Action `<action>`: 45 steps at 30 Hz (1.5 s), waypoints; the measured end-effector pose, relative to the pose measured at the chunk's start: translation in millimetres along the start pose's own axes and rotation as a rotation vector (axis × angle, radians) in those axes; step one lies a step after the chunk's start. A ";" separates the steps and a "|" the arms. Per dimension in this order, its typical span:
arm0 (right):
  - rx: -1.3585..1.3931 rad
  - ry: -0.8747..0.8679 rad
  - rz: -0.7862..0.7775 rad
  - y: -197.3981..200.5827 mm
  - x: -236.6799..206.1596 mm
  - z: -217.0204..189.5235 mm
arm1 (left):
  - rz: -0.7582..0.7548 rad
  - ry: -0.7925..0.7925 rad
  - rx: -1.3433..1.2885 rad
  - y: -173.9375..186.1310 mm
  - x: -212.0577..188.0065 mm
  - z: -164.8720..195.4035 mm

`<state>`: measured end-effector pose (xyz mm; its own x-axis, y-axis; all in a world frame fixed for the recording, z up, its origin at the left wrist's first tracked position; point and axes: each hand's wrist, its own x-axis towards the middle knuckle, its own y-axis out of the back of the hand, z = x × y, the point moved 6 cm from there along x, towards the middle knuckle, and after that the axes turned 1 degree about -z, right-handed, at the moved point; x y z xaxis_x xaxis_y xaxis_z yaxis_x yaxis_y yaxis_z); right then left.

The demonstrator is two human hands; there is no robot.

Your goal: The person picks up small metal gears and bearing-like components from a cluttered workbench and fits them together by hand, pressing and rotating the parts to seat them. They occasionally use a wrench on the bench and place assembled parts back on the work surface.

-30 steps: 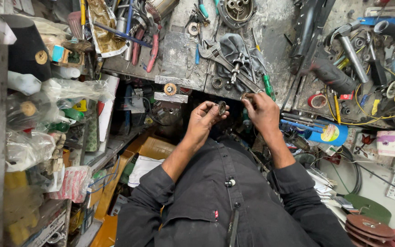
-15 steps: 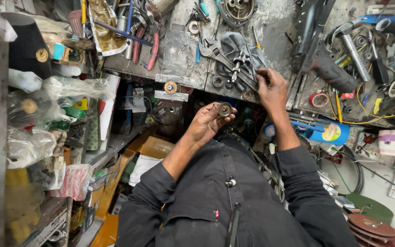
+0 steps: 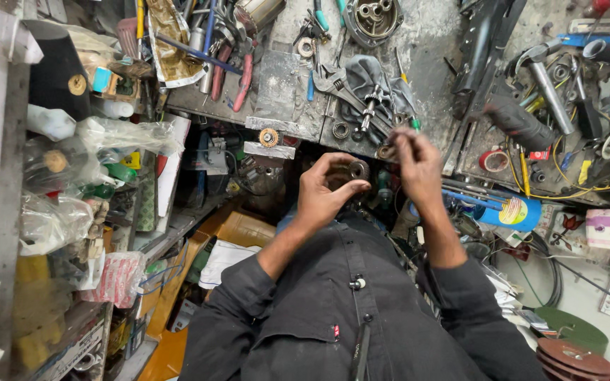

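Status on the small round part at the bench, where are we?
Done: the round metal part is off the bench, pinched in the left hand. In hand: the right hand holds something small above it, too blurred to identify. Left: the two aren't joined yet; wrench and other tools lie on the bench.

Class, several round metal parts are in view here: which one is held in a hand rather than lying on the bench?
The dark round gear-like part, pinched in the left hand. The large round housing and small ring lie loose on the workbench.
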<state>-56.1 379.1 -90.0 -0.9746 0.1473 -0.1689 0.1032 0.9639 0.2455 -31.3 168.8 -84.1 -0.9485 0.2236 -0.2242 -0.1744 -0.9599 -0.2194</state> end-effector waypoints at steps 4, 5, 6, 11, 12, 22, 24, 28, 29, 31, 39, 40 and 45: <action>0.215 -0.151 -0.258 -32.2 -34.2 9.3 | 0.068 -0.519 0.610 -9.0 -0.5 56.3; 0.230 -0.166 -0.271 -37.2 -37.4 12.5 | 0.041 -0.530 0.654 -13.2 -0.5 60.0; 0.234 -0.181 -0.240 -37.7 -38.8 16.4 | 0.014 -0.540 0.699 -17.0 -0.9 62.2; 0.209 -0.231 -0.163 -37.9 -41.0 31.8 | 0.013 -0.380 0.620 -16.4 1.8 52.6; 0.213 -0.255 -0.169 -38.7 -41.1 34.1 | 0.014 -0.314 0.570 -13.3 2.6 47.3; 0.253 -0.160 -0.244 -47.5 -36.5 24.6 | 0.020 -0.217 0.533 -3.6 0.3 33.5; 0.234 -0.149 -0.245 -48.6 -37.1 24.9 | 0.033 -0.270 0.523 -1.8 -1.8 37.0; 0.178 -0.140 -0.224 -47.3 -43.1 29.4 | 0.028 -0.236 0.527 -3.1 -4.7 33.2; 0.164 -0.139 -0.216 -46.7 -46.1 31.4 | 0.027 -0.226 0.523 -3.9 -7.1 31.5; 0.224 -0.264 -0.191 -46.8 -54.5 43.2 | 0.027 -0.221 0.511 -6.4 -11.0 28.0; 0.225 -0.186 -0.172 -37.5 -61.7 53.1 | 0.027 -0.273 0.527 -17.9 -13.5 18.4; 0.222 -0.174 -0.165 -36.3 -62.5 52.3 | 0.028 -0.290 0.531 -19.3 -13.5 18.7; 0.219 -0.141 -0.143 -32.6 -64.7 48.2 | 0.013 -0.341 0.567 -25.7 -13.4 20.0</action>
<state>13.2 348.9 -133.1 -0.9465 0.0208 -0.3220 0.0219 0.9998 0.0001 -19.4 187.2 -56.5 -0.9658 0.2347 0.1103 -0.1860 -0.9233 0.3359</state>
